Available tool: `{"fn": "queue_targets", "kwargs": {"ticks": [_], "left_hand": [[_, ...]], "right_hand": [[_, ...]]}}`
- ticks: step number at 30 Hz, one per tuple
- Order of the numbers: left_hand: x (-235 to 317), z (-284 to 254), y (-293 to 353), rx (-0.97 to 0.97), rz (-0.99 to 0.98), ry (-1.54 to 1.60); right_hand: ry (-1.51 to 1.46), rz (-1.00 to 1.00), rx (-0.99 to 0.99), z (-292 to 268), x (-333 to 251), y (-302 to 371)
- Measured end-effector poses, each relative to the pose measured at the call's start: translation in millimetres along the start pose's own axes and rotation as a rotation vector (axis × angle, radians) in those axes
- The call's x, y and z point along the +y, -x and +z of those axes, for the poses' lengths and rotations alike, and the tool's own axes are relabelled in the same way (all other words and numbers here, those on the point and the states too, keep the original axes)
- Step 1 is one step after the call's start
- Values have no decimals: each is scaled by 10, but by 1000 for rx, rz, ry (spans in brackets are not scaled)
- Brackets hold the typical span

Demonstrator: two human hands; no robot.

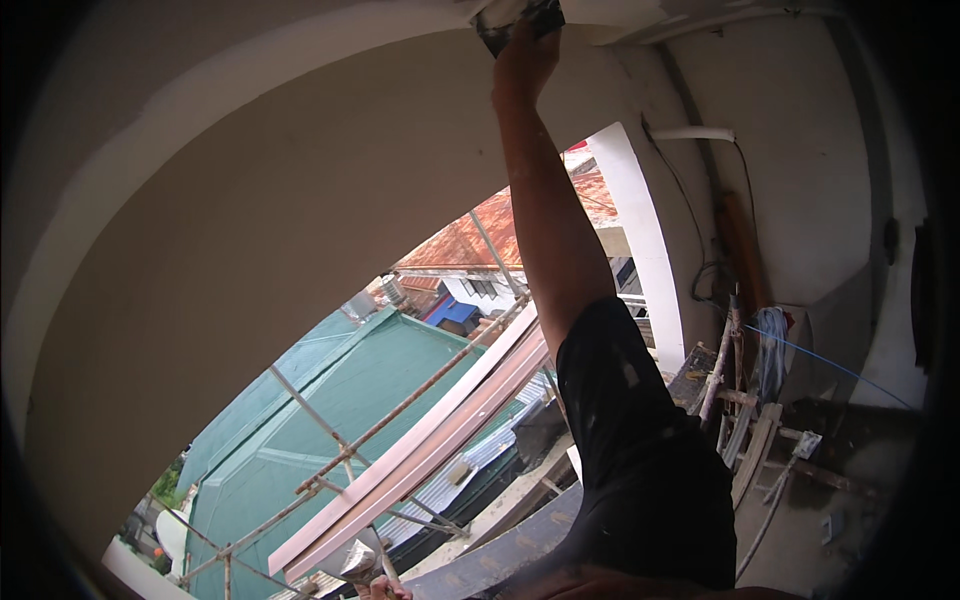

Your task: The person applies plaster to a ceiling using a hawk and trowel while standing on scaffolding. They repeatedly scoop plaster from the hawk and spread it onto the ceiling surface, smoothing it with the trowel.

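My right hand (525, 50) is raised at the end of a long bare arm in a black sleeve, up against the pale ceiling edge (400, 28). Its fingers are closed on a dark, flat putty blade (547, 18) smeared with whitish paste; the handle is hidden by the hand. Low in the picture, my left hand (383, 589), mostly cut off by the lower edge, grips a putty knife (362, 556) with white paste on its broad metal blade.
Pink-white boards (430, 440) and rusty scaffold pipes (430, 385) cross the opening beyond my arm. Green and rusty roofs lie outside. To the right are a bundle of pale cord (772, 355), wooden planks (757, 455), a blue line (830, 360) and a hanging cable with a socket box (807, 444).
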State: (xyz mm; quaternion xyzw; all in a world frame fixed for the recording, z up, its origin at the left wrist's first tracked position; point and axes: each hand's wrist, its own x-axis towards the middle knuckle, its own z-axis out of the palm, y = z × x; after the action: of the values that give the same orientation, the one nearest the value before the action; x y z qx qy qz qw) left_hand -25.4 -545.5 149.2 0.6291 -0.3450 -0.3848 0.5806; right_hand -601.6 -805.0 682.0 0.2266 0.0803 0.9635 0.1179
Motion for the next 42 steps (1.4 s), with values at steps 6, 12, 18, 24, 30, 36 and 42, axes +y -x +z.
{"fn": "queue_targets", "kwargs": {"ticks": [6, 12, 18, 24, 30, 36, 42], "left_hand": [[-25, -26, 36, 17, -8, 7], [-42, -78, 32, 16, -11, 15], [-120, -165, 71, 31, -13, 29], [-164, -223, 80, 38, -21, 41], [-202, -275, 93, 43, -28, 51], [-239, -332, 88, 45, -33, 69], [-307, -471, 133, 72, -45, 92]], "right_hand": [[-24, 15, 11, 46, -1, 8], [213, -27, 195, 150, 59, -75], [277, 40, 56, 112, -3, -57], [33, 8, 40, 114, 4, 3], [175, 92, 30, 155, -28, -69], [4, 249, 6, 273, -66, -79], [-371, 391, -25, 502, -577, 196]]}}
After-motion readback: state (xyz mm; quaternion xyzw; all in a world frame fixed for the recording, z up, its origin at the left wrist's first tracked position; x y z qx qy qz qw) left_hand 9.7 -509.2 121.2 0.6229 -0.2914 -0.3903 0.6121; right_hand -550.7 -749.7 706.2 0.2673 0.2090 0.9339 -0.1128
